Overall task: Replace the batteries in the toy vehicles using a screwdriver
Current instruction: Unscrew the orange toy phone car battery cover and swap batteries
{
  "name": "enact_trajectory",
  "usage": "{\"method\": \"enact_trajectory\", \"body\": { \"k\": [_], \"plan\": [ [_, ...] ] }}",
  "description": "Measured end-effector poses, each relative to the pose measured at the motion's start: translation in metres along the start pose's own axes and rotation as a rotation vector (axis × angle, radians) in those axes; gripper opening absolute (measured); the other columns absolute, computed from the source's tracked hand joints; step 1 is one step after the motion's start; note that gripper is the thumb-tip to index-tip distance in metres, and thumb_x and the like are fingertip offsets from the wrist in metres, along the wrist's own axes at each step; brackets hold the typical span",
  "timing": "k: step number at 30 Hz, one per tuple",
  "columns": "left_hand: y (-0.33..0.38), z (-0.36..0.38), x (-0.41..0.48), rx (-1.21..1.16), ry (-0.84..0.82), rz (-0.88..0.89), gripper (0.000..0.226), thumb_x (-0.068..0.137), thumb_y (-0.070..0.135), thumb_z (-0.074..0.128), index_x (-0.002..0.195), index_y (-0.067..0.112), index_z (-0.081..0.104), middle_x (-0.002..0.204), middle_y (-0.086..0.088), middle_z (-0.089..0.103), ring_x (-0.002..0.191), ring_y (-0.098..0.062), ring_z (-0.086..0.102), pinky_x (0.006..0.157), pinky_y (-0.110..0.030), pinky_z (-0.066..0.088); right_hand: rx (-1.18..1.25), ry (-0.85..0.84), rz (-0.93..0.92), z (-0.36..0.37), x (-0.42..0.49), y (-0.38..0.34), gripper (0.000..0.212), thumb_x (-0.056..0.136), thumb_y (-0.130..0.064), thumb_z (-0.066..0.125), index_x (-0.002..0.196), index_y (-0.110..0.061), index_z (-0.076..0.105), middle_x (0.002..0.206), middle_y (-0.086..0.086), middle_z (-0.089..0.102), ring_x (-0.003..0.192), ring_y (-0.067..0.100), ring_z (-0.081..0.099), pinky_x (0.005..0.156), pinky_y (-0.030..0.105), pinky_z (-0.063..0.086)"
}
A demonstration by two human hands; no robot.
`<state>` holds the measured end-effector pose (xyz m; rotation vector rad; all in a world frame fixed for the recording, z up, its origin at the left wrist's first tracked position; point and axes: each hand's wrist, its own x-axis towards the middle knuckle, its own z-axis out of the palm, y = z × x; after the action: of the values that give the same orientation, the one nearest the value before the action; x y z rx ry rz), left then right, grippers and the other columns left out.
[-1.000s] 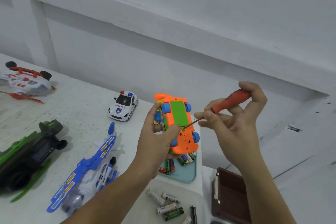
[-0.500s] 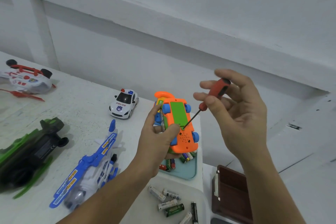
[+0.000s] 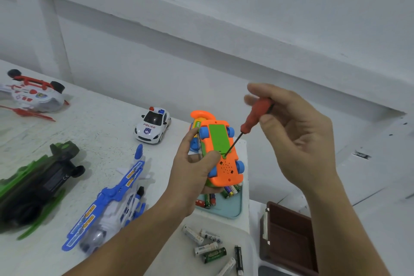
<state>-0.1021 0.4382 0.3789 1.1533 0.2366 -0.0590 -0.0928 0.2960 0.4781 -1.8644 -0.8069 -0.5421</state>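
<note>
Two hands above right end of counter (image 3: 100, 132); left hand (image 3: 192, 177) gripping upturned orange toy car (image 3: 226, 163); right hand (image 3: 298, 141) pinching red screwdriver (image 3: 255, 114), tip at screw of green battery cover (image 3: 217, 136); likely unscrewing; next, steady turns, tip seated.

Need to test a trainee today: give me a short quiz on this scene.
1. True or false: the screwdriver tip touches the toy held in the left hand.
2. Which hand holds the screwdriver? A: left hand; B: right hand; C: neither.
3. Fill in: the white car reads ___.
Key: 1 true; 2 B; 3 POLICE.
</note>
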Motion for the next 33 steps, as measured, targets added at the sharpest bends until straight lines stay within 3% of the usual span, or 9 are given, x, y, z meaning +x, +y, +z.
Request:
{"method": "enact_trajectory", "body": {
  "k": [4,7,11,13,17,22,27,30,33],
  "plan": [
    [-0.0003,0.0019,-0.0008,-0.007,0.002,-0.006,0.062,0.091,0.008,0.063,0.135,0.047,0.044,0.085,0.0,0.075,0.072,-0.021,0.075,0.052,-0.038,0.058,-0.024,0.037,-0.038,0.0017,0.0029,0.0013,0.032,0.083,-0.024,0.071,0.111,-0.038,0.069,0.113,-0.012,0.053,0.105,0.018,0.06,0.081,0.037,0.058],
    [-0.0001,0.0038,-0.0009,-0.002,-0.002,-0.002,0.062,0.091,0.008,0.063,0.136,0.046,0.044,0.084,0.001,0.075,0.073,-0.021,0.075,0.052,-0.038,0.058,-0.045,0.065,-0.07,0.0017,0.0029,0.0063,0.038,0.088,-0.012,0.065,0.121,-0.031,0.066,0.099,-0.008,0.06,0.094,0.031,0.065,0.08,0.045,0.057],
    [0.0006,0.0056,-0.0012,-0.004,-0.009,-0.004,0.061,0.091,0.008,0.062,0.136,0.045,0.044,0.085,0.0,0.074,0.072,-0.021,0.075,0.051,-0.037,0.058,-0.028,0.034,-0.063,-0.0008,0.0013,0.0035,0.039,0.093,-0.005,0.047,0.129,-0.018,0.056,0.118,-0.001,0.065,0.107,0.017,0.067,0.09,0.039,0.057],
    [0.0008,0.006,-0.0014,-0.005,-0.009,-0.004,0.061,0.091,0.008,0.062,0.136,0.045,0.044,0.084,0.0,0.074,0.071,-0.02,0.075,0.05,-0.036,0.057,-0.034,0.038,-0.08,-0.0007,0.0014,0.0014,0.033,0.092,-0.012,0.054,0.123,-0.021,0.061,0.123,0.002,0.062,0.113,0.018,0.063,0.089,0.038,0.057],
    [0.0009,0.0067,-0.0011,-0.009,-0.013,-0.004,0.06,0.091,0.008,0.062,0.136,0.045,0.044,0.079,0.002,0.074,0.069,-0.019,0.074,0.049,-0.036,0.057,-0.002,0.056,-0.044,0.0002,0.002,0.0028,0.035,0.088,-0.008,0.068,0.119,-0.024,0.065,0.103,0.003,0.06,0.094,0.019,0.066,0.076,0.04,0.06],
    [0.0004,0.0063,-0.0021,-0.009,-0.023,-0.013,0.057,0.092,0.01,0.062,0.134,0.044,0.045,0.08,0.0,0.074,0.071,-0.021,0.075,0.05,-0.035,0.057,0.054,0.02,0.002,-0.0007,-0.0017,0.0028,0.047,0.094,0.007,0.044,0.13,-0.022,0.052,0.121,-0.001,0.064,0.109,0.014,0.067,0.089,0.031,0.056],
    [-0.0008,0.0067,-0.0033,-0.003,-0.037,-0.016,0.054,0.093,0.011,0.062,0.132,0.044,0.045,0.078,0.003,0.074,0.069,-0.021,0.074,0.05,-0.034,0.057,-0.07,0.035,-0.028,-0.0035,-0.0002,0.0028,0.034,0.09,-0.024,0.06,0.124,-0.03,0.06,0.115,0.0,0.056,0.107,0.006,0.059,0.079,0.019,0.055],
    [-0.0019,0.0072,-0.0042,0.001,-0.046,-0.027,0.052,0.093,0.011,0.061,0.129,0.044,0.046,0.075,0.003,0.074,0.067,-0.021,0.074,0.049,-0.034,0.057,-0.062,0.03,0.005,-0.0049,-0.0004,0.0058,0.035,0.09,-0.019,0.063,0.123,-0.03,0.062,0.101,-0.003,0.061,0.091,0.014,0.068,0.079,0.033,0.059],
    [-0.0032,0.007,-0.0048,0.001,-0.05,-0.045,0.05,0.092,0.013,0.063,0.128,0.045,0.047,0.077,0.002,0.074,0.069,-0.023,0.074,0.05,-0.036,0.057,0.002,0.015,0.027,-0.0054,-0.0025,0.0072,0.039,0.095,-0.003,0.053,0.128,-0.024,0.057,0.111,0.001,0.068,0.096,0.02,0.071,0.085,0.042,0.058]
  ]
}}
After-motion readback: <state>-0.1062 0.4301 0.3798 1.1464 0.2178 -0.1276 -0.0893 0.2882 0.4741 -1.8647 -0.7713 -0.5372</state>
